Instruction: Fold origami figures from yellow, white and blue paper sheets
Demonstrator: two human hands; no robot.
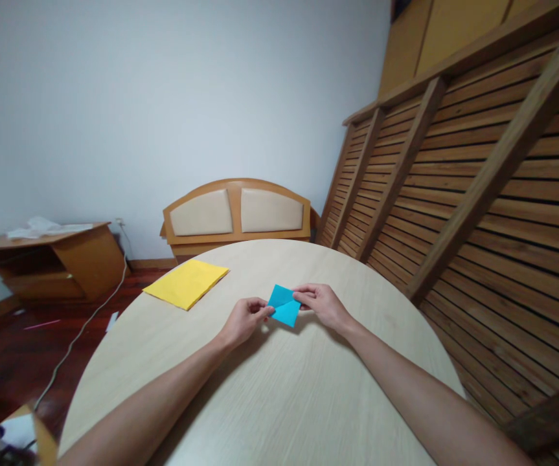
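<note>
Here, seen from a head-worn camera over a round pale-wood table (279, 401): a small blue paper square (284, 305), held just above the tabletop near its middle, pinched at opposite corners. Gripped on its near-left corner by the left hand (244, 320), fingers curled tight around the tip; gripped on its far-right corner by the right hand (322, 303), thumb and fingertips closed on the edge. Marked already by a diagonal crease and a folded flap across the upper half, so judged to be a few folds in, with no finished shape yet recognisable and most of the folding apparently left. Lay flat and untouched to the left, well apart from both hands: a stack of yellow paper (186, 283), near the table's far-left rim. Stood beyond the table, against a plain white wall: a padded wooden headboard (237, 212). Leaned along the right side: a slatted wooden bed frame (478, 194). Sat at far left: a low wooden cabinet (50, 259) with crumpled white sheets on top, a cable trailing across the dark floor beside it.
</note>
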